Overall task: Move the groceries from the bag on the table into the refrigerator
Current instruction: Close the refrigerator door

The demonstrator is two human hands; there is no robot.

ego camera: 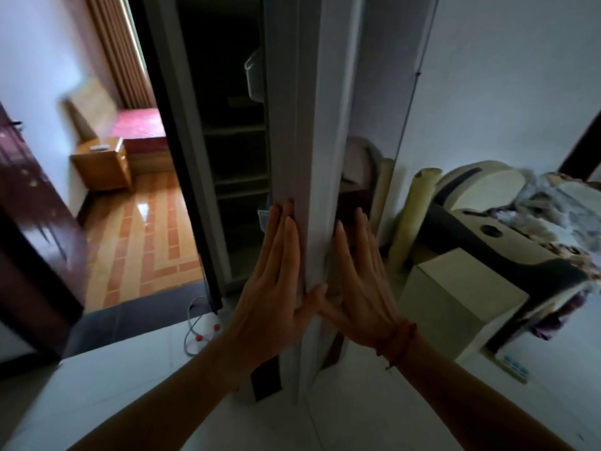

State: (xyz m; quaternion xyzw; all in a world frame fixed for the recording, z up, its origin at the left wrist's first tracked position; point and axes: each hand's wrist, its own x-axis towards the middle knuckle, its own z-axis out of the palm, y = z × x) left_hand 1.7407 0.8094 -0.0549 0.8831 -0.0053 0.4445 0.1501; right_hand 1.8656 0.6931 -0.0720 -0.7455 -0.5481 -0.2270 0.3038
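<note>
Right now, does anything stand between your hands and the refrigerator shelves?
Only the refrigerator door itself: it stands open, edge-on, the left hand flat on its inner side, the right hand flat on its glossy front. Left of it the dark shelves are exposed, nothing visible before them. No groceries are in view.

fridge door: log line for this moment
fridge door open | left hand flat on inner side | right hand flat on outer side | nothing held

Refrigerator door [309, 125] centre; shelves [239, 154] left of it (deeper in); nightstand [100, 164] far left; machine [471, 288] right.
</note>
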